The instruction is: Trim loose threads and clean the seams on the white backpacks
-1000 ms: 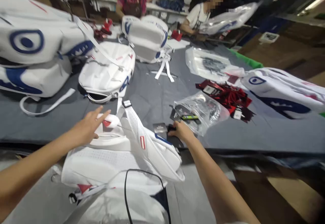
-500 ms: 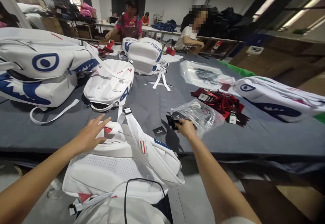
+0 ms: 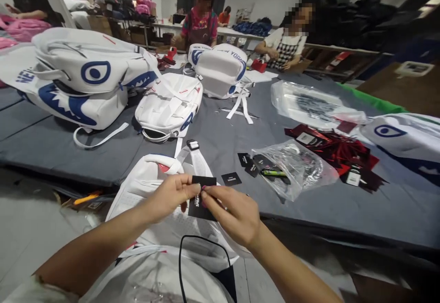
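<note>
Head view, both hands (image 3: 206, 200) pinching black hang tag (image 3: 198, 202), above white backpack (image 3: 154, 188) overhanging table edge (image 3: 309, 223)

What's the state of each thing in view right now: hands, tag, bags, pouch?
left hand: pinching the black tag's top edge
right hand: fingers pinching the tag's middle
black tag: held between both hands, above the backpack
white backpack: lying at the table edge, strap side up
clear pouch: lying on the table, crumpled, mouth open toward loose tags
loose black tags: flat on the table
second white backpack: on the table, zipper open
</note>
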The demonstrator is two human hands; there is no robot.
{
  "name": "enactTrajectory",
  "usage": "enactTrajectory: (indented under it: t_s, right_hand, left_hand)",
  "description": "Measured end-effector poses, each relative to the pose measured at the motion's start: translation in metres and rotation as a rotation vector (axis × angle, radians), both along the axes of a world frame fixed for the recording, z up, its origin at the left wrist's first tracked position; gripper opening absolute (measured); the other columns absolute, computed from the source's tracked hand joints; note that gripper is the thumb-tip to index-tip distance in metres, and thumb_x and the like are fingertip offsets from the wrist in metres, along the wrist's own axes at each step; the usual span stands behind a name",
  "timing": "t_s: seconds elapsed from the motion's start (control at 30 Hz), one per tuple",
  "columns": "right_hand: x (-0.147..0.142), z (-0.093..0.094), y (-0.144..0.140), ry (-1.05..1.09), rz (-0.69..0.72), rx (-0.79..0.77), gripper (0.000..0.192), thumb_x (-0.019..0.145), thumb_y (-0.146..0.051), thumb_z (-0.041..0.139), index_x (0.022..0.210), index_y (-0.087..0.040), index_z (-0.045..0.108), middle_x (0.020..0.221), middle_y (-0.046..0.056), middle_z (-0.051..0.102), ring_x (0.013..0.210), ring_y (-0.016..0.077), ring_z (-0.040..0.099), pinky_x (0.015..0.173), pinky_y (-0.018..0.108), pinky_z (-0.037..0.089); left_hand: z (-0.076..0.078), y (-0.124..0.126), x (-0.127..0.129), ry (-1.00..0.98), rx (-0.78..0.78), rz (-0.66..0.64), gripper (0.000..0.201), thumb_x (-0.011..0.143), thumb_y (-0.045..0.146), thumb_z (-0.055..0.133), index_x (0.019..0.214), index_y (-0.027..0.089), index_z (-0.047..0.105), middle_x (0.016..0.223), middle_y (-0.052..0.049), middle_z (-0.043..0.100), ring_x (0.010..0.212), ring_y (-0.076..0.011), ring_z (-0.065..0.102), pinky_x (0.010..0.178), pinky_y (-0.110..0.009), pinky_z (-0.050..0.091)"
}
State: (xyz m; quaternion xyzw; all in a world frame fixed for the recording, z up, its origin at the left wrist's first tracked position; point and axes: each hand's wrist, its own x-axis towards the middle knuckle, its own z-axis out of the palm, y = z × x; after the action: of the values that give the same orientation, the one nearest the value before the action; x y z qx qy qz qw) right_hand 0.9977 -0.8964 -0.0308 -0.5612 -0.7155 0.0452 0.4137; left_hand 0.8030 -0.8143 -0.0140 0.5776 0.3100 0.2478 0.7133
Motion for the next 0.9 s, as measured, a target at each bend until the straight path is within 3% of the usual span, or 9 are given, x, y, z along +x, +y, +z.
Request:
enactTrajectory:
  t_s: [0.13,0.23,0.33,0.4,0.47,0.6,0.67,0.8,0.9]
  right_hand:
    - [-0.007,0.003,0.001,0.168,-0.052,-0.024,0.024,0.098,-0.034,0.057,0.114,-0.026,0.073,0.102,0.008,0.075,0.088,0.0202,0.072,0.076,0.034,0.061]
    - [-0.010,0.013,0.004,0.308,0.075,-0.199,0.021,0.096,-0.035,0.061,0.101,-0.020,0.076,0.088,0.005,0.075,0.077,0.0175,0.070,0.068,0.028,0.057]
    - [-0.019,0.025,0.002,0.496,0.224,-0.414,0.029,0.092,-0.041,0.066,0.078,-0.018,0.074,0.072,0.003,0.071,0.065,0.0148,0.063,0.058,0.024,0.050]
    - [-0.022,0.028,0.000,0.604,0.362,-0.552,0.034,0.090,-0.047,0.067,0.075,-0.017,0.074,0.071,0.003,0.071,0.063,0.0151,0.063,0.057,0.025,0.049]
    - [-0.021,0.025,0.002,0.597,0.402,-0.589,0.037,0.089,-0.051,0.068,0.074,-0.017,0.073,0.068,0.003,0.070,0.061,0.0153,0.062,0.055,0.025,0.047]
    - [-0.021,0.010,0.007,0.236,0.082,-0.233,0.031,0.096,-0.039,0.059,0.075,-0.019,0.070,0.064,0.002,0.066,0.058,0.0138,0.057,0.055,0.025,0.043]
    - [-0.024,0.006,0.007,0.129,0.014,-0.134,0.026,0.097,-0.033,0.057,0.078,-0.020,0.070,0.065,0.003,0.066,0.058,0.0135,0.057,0.056,0.025,0.042]
    - [-0.014,0.007,0.009,0.224,-0.003,-0.201,0.028,0.090,-0.036,0.067,0.067,-0.020,0.066,0.057,-0.001,0.060,0.051,0.0117,0.052,0.051,0.023,0.039]
    - [0.031,0.000,0.024,0.343,-0.192,-0.276,0.026,0.085,-0.044,0.067,0.072,-0.021,0.069,0.060,-0.001,0.063,0.053,0.0142,0.055,0.050,0.024,0.041]
  left_hand:
    - [-0.017,-0.005,0.002,-0.039,0.086,0.293,0.036,0.075,0.048,0.078,0.072,0.016,0.062,0.062,0.003,0.057,0.055,-0.0086,0.050,0.052,-0.020,0.041]
    - [-0.023,-0.011,0.000,-0.067,0.159,0.341,0.030,0.079,0.042,0.078,0.070,0.016,0.064,0.065,0.002,0.059,0.061,-0.0092,0.053,0.058,-0.021,0.043]
    - [-0.024,-0.013,-0.002,-0.222,0.106,0.241,0.038,0.073,0.048,0.084,0.072,0.016,0.064,0.071,0.001,0.061,0.066,-0.0093,0.056,0.062,-0.020,0.045]
    - [-0.025,-0.012,-0.004,-0.317,-0.004,0.060,0.050,0.063,0.057,0.089,0.075,0.017,0.063,0.069,0.001,0.062,0.061,-0.0100,0.057,0.058,-0.021,0.046]
    - [-0.026,-0.012,-0.006,-0.303,-0.018,0.007,0.052,0.061,0.060,0.088,0.076,0.018,0.063,0.067,0.001,0.063,0.058,-0.0112,0.058,0.056,-0.022,0.046]
    - [-0.033,-0.014,-0.006,0.001,0.450,0.350,0.023,0.082,0.040,0.077,0.073,0.020,0.069,0.071,-0.002,0.070,0.068,-0.0147,0.063,0.067,-0.026,0.049]
    - [-0.037,-0.018,-0.004,0.073,0.620,0.410,0.013,0.087,0.033,0.072,0.079,0.023,0.073,0.076,-0.002,0.074,0.072,-0.0160,0.067,0.071,-0.028,0.051]
    - [-0.040,-0.021,0.000,0.030,0.562,0.434,0.009,0.089,0.030,0.069,0.085,0.026,0.076,0.075,0.002,0.075,0.066,-0.0138,0.066,0.066,-0.027,0.053]
    - [-0.038,-0.016,0.000,0.001,0.427,0.486,0.009,0.085,0.032,0.071,0.079,0.027,0.075,0.070,0.003,0.073,0.063,-0.0146,0.065,0.064,-0.029,0.053]
